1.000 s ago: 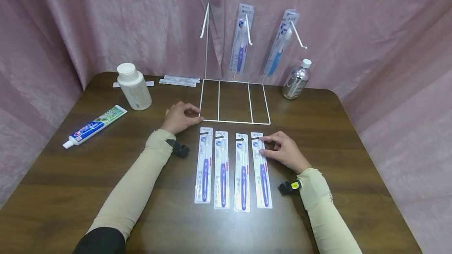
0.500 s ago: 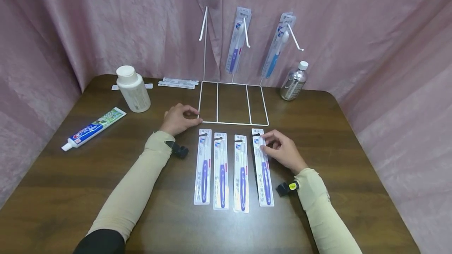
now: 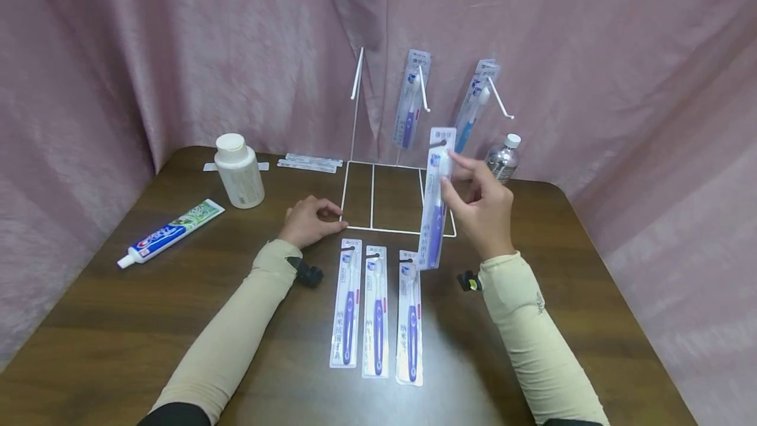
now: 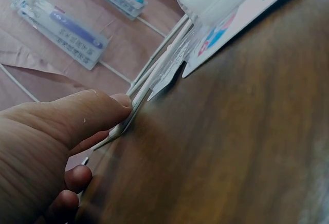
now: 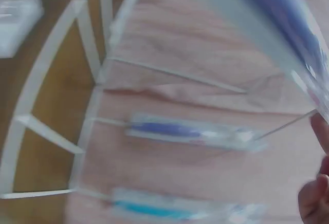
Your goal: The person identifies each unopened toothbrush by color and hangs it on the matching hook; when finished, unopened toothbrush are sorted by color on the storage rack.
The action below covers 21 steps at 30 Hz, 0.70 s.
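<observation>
In the head view my right hand (image 3: 486,206) pinches a packaged purple toothbrush (image 3: 434,215) by its right edge, holding it upright above the table. My left hand (image 3: 309,221) grips the front left corner of a white wire display rack (image 3: 384,230), thumb on the wire in the left wrist view. Three more packaged purple toothbrushes, the left one (image 3: 345,307), the middle one (image 3: 374,321) and the right one (image 3: 410,331), lie side by side before the rack. Packs with a purple toothbrush (image 3: 409,110) and a blue toothbrush (image 3: 467,130) hang on two hooks; the left hook (image 3: 357,74) is bare.
A toothpaste tube (image 3: 171,233) and a white bottle (image 3: 239,173) are at the left. Flat white strips (image 3: 310,163) lie by the back edge. A clear bottle with a white cap (image 3: 512,141) stands behind my right hand. A pink curtain (image 3: 266,51) hangs behind.
My right hand has lifted the rightmost packaged toothbrush off the table and raised it toward the rack. My left hand stays at the rack's corner. The head view has tilted upward.
</observation>
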Each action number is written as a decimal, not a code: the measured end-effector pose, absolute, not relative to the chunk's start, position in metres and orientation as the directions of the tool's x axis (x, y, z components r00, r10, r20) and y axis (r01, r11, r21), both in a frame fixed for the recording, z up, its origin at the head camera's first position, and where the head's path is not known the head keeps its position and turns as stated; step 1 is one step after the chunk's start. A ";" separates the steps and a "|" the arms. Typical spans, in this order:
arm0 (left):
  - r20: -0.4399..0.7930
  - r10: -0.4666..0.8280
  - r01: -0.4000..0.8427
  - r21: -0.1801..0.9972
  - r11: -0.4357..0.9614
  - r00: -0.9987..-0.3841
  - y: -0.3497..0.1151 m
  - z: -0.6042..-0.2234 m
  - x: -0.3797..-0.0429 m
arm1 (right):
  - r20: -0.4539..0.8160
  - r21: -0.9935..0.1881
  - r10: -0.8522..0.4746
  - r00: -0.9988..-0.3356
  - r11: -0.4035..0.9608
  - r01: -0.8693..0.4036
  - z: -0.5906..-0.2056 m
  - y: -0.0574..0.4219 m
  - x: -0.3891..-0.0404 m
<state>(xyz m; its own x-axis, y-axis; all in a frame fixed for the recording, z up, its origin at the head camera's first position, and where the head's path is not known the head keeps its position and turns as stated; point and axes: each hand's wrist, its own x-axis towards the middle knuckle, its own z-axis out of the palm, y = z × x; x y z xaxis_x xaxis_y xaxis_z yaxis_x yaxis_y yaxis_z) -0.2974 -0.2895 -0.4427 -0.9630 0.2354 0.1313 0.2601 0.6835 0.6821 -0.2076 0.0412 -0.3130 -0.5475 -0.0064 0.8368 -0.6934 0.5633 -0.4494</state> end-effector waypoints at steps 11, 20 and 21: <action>0.124 0.224 0.246 0.693 0.678 -0.967 -0.289 -0.447 -0.293 | 0.884 -0.402 0.069 -0.462 0.614 -0.679 -0.284 0.003 -0.245; 0.138 0.227 0.258 0.681 0.685 -0.964 -0.287 -0.444 -0.294 | 0.907 -0.373 0.125 -0.401 0.677 -0.634 -0.295 -0.002 -0.248; 0.145 0.225 0.262 0.679 0.685 -0.964 -0.287 -0.443 -0.295 | 0.902 -0.382 0.130 -0.411 0.685 -0.621 -0.295 -0.002 -0.251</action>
<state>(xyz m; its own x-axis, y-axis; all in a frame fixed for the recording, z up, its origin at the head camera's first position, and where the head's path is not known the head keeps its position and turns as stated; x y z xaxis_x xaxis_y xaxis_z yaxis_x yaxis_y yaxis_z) -0.2950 -0.2873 -0.4433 -0.9635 0.2252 0.1446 0.2621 0.6854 0.6794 -0.2506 -0.0022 -0.2954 -0.4111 0.1304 0.9022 -0.6206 0.6849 -0.3818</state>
